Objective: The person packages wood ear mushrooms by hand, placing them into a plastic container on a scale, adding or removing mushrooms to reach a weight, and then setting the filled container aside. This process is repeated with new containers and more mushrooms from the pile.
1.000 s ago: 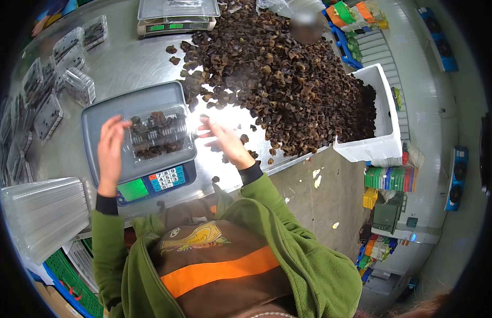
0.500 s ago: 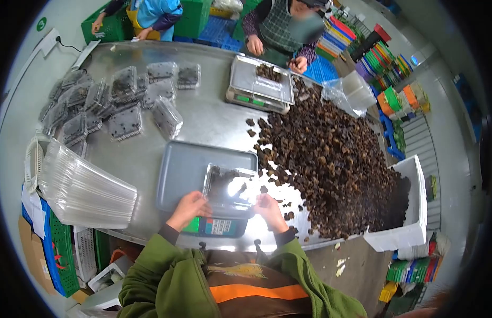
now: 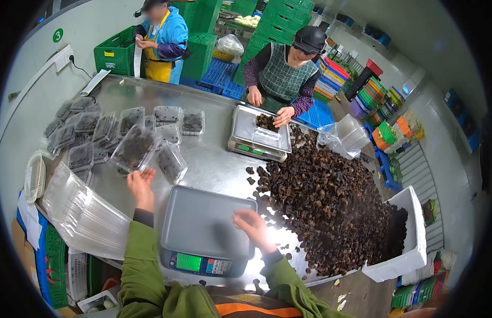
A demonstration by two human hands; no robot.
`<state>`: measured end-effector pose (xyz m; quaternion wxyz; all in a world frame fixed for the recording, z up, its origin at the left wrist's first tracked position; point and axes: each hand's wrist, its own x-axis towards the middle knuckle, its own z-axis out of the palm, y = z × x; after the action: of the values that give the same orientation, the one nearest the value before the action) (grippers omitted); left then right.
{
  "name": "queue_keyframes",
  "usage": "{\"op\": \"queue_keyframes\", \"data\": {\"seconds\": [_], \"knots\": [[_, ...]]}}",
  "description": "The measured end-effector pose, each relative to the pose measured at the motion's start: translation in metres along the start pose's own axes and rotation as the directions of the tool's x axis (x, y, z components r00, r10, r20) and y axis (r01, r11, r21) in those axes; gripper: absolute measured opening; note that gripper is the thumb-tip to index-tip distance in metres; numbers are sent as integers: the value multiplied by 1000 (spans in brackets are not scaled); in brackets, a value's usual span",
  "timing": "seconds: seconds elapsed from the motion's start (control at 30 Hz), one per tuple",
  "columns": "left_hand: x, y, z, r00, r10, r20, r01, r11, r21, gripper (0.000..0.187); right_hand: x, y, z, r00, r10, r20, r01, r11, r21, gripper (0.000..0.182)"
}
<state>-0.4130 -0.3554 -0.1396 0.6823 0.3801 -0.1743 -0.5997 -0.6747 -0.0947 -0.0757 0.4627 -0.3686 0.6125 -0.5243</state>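
Note:
My left hand (image 3: pixel 142 186) reaches out over the left part of the metal table. Its fingers are at the near edge of a clear plastic box (image 3: pixel 134 148) with dark pieces inside, tilted above other filled boxes. My right hand (image 3: pixel 251 227), slightly blurred, hovers over the grey platform scale (image 3: pixel 203 209), fingers loosely bent and nothing visible in them. The scale's platform bears nothing, and its display (image 3: pixel 188 262) glows green. Right of the scale spreads a large heap of dark, wrinkled pieces that look like dried fungus (image 3: pixel 320 196).
Nested clear empty boxes (image 3: pixel 84 212) lie at the left edge. Filled boxes (image 3: pixel 86 122) are piled at the back left. Across the table a co-worker handles dark pieces on a second scale (image 3: pixel 259 132). A white foam box (image 3: pixel 399 265) is at the right; another person stands behind.
The filled box has left the scale and moved to the upper left with my left hand. My right hand has risen over the platform. The view has tilted up, showing more of the co-workers.

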Motion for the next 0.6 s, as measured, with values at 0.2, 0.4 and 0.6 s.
{"op": "queue_keyframes", "data": {"seconds": [0.2,0.4,0.6], "knots": [[76,-50,-31,947,-13,-321,-3,999,-50,32,-37,37,-41,958,188,-217,-180,982,53,29],[234,-90,-23,969,-21,-246,7,998,-57,48,-58,62,-61,852,324,-412,-330,942,59,25],[36,35,81,968,154,200,-200,952,232,48,-45,59,-42,900,272,-341,-275,961,40,27]]}}
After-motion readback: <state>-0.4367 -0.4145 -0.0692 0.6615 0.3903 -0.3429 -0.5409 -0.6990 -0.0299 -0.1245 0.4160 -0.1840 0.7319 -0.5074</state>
